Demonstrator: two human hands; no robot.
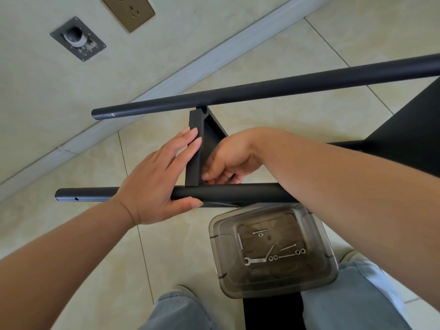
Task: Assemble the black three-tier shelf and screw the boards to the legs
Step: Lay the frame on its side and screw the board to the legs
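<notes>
While left hand (152, 177) lies flat on board (194, 158) edge, thumb under near leg (228, 192), right hand (226, 163) pinches something small at board-leg joint. Far leg (262, 89) bolted above floor (285, 55).

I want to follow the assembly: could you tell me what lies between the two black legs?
In the head view, a black board spans from the far leg to the near leg.

Bright even daylight, soft faint shadows, sharp focus, wide-angle bending at edges
</notes>
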